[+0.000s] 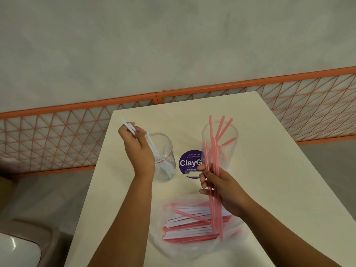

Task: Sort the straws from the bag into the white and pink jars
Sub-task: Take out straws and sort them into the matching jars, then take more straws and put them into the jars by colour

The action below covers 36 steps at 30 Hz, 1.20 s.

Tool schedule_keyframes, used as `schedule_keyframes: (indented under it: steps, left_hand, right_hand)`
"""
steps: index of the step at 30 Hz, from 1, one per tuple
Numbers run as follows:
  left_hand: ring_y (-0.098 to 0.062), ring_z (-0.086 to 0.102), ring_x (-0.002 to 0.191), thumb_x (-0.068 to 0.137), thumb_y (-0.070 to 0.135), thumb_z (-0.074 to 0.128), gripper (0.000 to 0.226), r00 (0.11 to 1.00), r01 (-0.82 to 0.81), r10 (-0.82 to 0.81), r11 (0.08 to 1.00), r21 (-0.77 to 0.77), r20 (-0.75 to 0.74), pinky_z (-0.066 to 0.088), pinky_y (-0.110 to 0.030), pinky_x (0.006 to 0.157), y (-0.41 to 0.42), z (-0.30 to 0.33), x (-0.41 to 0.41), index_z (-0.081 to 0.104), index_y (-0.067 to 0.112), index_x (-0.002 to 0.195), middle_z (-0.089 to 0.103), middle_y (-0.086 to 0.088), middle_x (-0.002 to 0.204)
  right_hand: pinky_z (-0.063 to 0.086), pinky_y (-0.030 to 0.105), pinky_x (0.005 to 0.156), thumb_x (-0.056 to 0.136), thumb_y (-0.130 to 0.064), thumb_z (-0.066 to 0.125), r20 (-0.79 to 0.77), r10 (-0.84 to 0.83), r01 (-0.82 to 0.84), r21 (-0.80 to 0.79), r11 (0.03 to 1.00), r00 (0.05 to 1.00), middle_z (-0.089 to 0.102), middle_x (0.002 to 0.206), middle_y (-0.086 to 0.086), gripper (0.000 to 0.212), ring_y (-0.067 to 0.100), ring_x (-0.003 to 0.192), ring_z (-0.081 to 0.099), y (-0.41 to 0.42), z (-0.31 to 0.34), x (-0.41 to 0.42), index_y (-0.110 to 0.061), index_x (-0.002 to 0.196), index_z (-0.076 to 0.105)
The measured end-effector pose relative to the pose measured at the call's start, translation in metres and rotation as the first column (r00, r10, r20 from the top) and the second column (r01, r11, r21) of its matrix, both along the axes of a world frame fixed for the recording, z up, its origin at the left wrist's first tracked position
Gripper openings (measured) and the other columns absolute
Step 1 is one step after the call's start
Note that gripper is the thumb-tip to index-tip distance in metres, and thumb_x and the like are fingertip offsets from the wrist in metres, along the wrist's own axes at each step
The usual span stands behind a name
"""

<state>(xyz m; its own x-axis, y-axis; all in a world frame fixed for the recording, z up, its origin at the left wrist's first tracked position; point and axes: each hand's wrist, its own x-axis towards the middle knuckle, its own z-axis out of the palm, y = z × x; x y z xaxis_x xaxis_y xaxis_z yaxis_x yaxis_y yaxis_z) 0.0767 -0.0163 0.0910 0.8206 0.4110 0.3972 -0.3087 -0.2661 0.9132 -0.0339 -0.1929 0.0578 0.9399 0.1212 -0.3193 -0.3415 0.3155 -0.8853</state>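
Observation:
My left hand [138, 145] grips white straws [128, 126] and holds them slanted into the mouth of a clear jar [165, 157] that has white straws in it. My right hand [221, 187] grips a few pink straws [212, 180] upright above the bag, in front of a second clear jar [229, 149] with several pink straws standing in it. A clear plastic bag [192, 226] lies near the table's front edge, holding several pink and white straws mixed together.
The jars stand on a cream table [269, 170] with a round purple sticker [189, 162] between them. An orange lattice fence [57, 132] runs behind the table. A white object [17, 249] sits at the lower left, off the table.

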Motion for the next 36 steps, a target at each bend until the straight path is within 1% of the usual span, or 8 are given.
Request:
schedule_keyframes:
  steps: [6,8,10,13,16,18,25,36]
  left_hand:
    - [-0.004,0.056,0.079,0.092,0.003,0.045,0.015,0.997,-0.014,0.022,0.994,0.109,-0.070,0.039,-0.004,0.069,0.000,-0.001,-0.002,0.050,0.012,0.103,0.062,-0.009,0.091]
    - [-0.016,0.059,0.093,0.092,0.007,0.048,0.013,0.992,0.001,0.027,0.975,0.223,-0.122,0.040,-0.009,0.082,0.000,-0.003,-0.001,0.057,0.012,0.098,0.064,-0.007,0.100]
    - [-0.022,0.057,0.109,0.091,0.015,0.052,0.015,0.983,-0.035,0.110,0.900,0.434,-0.148,0.031,-0.031,0.109,-0.004,-0.006,-0.001,0.061,0.013,0.103,0.064,-0.005,0.110]
    - [-0.023,0.046,0.125,0.092,0.024,0.050,0.028,0.993,-0.066,0.108,0.816,0.574,-0.039,0.011,-0.039,0.114,-0.023,0.000,-0.010,0.056,0.015,0.118,0.058,-0.006,0.125]
    - [-0.018,0.038,0.134,0.096,0.024,0.044,0.039,0.968,0.252,-0.225,0.849,0.465,-0.113,0.027,-0.026,0.112,-0.052,0.009,-0.025,0.042,0.014,0.134,0.045,-0.006,0.142]
    - [-0.014,0.030,0.138,0.097,0.025,0.042,0.047,0.892,0.452,-0.384,0.775,0.441,-0.239,0.022,-0.014,0.107,-0.070,0.008,-0.030,0.030,0.016,0.142,0.033,-0.002,0.151]
    - [-0.016,0.009,0.145,0.098,0.028,0.038,0.061,0.745,0.659,-0.414,0.581,0.477,-0.523,0.019,-0.029,0.114,-0.106,-0.017,-0.025,0.005,0.019,0.148,0.006,0.001,0.158]
    - [-0.014,0.011,0.145,0.100,0.022,0.036,0.057,0.774,0.631,-0.412,0.569,0.527,-0.482,0.022,-0.027,0.113,-0.109,-0.032,-0.026,0.006,0.020,0.148,0.005,0.005,0.158]
  right_hand:
    - [0.054,0.035,0.081,0.099,-0.016,0.039,-0.009,-0.033,0.034,0.010,0.999,0.999,0.065,0.083,0.003,0.023,0.017,0.078,0.064,-0.005,0.001,0.000,-0.011,0.109,0.059]
    - [0.055,0.034,0.078,0.099,-0.016,0.039,-0.003,-0.046,0.046,0.008,0.999,0.999,0.066,0.083,0.003,0.023,0.017,0.077,0.065,-0.008,0.003,0.002,-0.011,0.112,0.058]
    - [0.057,0.029,0.070,0.100,-0.016,0.038,0.028,-0.077,0.076,0.009,0.997,0.997,0.062,0.079,0.003,0.022,0.014,0.068,0.062,-0.011,0.009,0.006,-0.011,0.111,0.057]
    - [0.048,0.022,0.057,0.100,-0.014,0.036,0.123,-0.205,0.201,0.043,0.979,0.971,0.049,0.067,0.001,0.020,0.005,0.048,0.044,-0.017,0.025,0.020,-0.013,0.100,0.055]
    - [0.039,0.026,0.058,0.101,-0.016,0.035,0.248,-0.373,0.370,0.061,0.927,0.894,0.042,0.062,-0.002,0.022,0.005,0.048,0.037,-0.028,0.048,0.042,-0.016,0.091,0.055]
    - [0.040,0.022,0.055,0.101,-0.013,0.033,0.340,-0.473,0.481,0.065,0.874,0.813,0.040,0.062,-0.002,0.023,0.006,0.049,0.038,-0.035,0.066,0.056,-0.016,0.090,0.053]
    - [0.041,0.021,0.059,0.101,-0.017,0.033,0.606,-0.599,0.703,0.089,0.706,0.524,0.039,0.067,-0.003,0.018,0.007,0.058,0.039,-0.045,0.095,0.100,-0.022,0.090,0.046]
    - [0.049,0.013,0.074,0.095,-0.011,0.046,0.586,-0.438,0.686,-0.304,0.661,0.682,0.056,0.082,-0.012,0.008,-0.002,0.073,0.056,-0.042,0.042,0.114,-0.016,0.096,0.053]
